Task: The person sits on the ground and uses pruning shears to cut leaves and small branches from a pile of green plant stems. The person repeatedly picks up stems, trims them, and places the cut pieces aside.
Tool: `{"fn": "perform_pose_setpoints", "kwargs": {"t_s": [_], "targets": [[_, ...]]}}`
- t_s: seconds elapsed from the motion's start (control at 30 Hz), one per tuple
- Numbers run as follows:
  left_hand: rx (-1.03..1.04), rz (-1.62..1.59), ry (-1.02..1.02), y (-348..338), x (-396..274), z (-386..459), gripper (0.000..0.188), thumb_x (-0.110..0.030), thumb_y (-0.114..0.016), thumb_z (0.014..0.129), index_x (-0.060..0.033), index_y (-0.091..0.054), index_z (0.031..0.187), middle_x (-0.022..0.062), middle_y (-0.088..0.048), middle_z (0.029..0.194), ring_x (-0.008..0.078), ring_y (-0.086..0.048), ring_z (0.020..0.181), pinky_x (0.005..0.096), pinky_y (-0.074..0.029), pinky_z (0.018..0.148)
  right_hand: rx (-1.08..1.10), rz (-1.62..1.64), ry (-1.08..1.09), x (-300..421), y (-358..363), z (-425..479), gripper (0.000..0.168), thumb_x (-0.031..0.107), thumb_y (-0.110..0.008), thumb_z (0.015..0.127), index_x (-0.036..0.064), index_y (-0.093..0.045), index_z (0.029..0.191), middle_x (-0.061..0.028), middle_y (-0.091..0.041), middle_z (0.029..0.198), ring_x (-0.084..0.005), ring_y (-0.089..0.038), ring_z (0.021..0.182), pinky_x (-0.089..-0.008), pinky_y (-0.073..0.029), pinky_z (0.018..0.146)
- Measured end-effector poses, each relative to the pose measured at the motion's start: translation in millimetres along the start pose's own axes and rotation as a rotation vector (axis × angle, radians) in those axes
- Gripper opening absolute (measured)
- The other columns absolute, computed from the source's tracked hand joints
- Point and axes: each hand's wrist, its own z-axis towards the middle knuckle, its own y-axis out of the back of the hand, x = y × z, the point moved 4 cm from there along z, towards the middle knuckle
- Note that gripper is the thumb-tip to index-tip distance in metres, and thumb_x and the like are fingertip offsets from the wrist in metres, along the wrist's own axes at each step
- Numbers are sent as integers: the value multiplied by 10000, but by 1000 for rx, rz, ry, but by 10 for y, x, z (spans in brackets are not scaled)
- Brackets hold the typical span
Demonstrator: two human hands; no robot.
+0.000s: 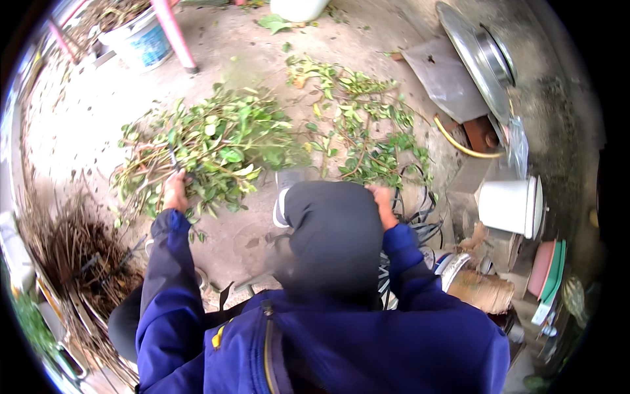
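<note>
My left hand (175, 191) is closed around something dark at the lower left edge of a heap of leafy green cuttings (211, 138). A dark strap or strip rises from that hand over the cut stems; its kind is not clear. My right hand (383, 199) is beside my bent knee, partly hidden by the trouser leg, and what it holds cannot be made out. Dark plastic strapping (425, 226) lies in loops just right of it. More leafy vine cuttings (364, 128) are spread on the concrete ahead of my right hand.
Dry twigs (74, 241) are piled at left. A labelled bucket (142, 42) stands by a pink metal leg (174, 37) at the upper left. To the right are a metal basin lid (475, 59), a yellow hose (457, 143), a white lidded bucket (507, 206) and a cut log (480, 290).
</note>
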Motion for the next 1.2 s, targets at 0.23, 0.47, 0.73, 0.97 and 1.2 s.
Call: {"fn": "perform_pose_setpoints", "kwargs": {"t_s": [0.23, 0.47, 0.73, 0.97, 1.2], "targets": [[32, -34, 257, 56, -124, -61, 137, -337, -604, 865, -204, -579, 892, -39, -597, 791, 138, -547, 847, 395, -276, 797, -94, -443, 108, -959, -532, -270, 129, 103, -636, 745, -19, -653, 784, -183, -625, 640, -349, -595, 532, -443, -480, 525], [85, -17, 294, 118, -174, -132, 198, -382, -612, 857, -221, -562, 961, -65, -603, 866, 140, -532, 939, 451, -267, 882, -303, -660, -45, -1169, -39, 813, 162, 142, -610, 734, 25, -634, 843, -222, -638, 787, -410, -611, 719, -491, -483, 686], [12, 33, 247, 172, -146, -147, 145, -316, -627, 873, -179, -589, 902, -40, -592, 806, 132, -564, 811, 374, -386, 723, -356, -187, -111, -1697, -524, 1476, 317, 317, -685, 756, 0, -665, 752, -224, -652, 760, -388, -632, 810, -443, -489, 752], [21, 92, 180, 215, 29, 126, 99, -280, -614, 870, -189, -590, 901, -59, -593, 799, 105, -556, 783, 352, -362, 659, -391, 495, -281, -1699, -850, 1589, 139, 16, -653, 710, 9, -569, 600, -54, -534, 538, -139, -476, 464, -308, -362, 444], [-85, 92, 160, 187, 65, -34, 133, -278, -633, 858, -173, -606, 934, -49, -621, 863, 117, -564, 739, 365, -390, 654, -369, 417, -158, -613, 64, 824, 121, 101, -634, 800, -11, -668, 829, -50, -593, 658, -123, -531, 610, -290, -429, 577]]}}
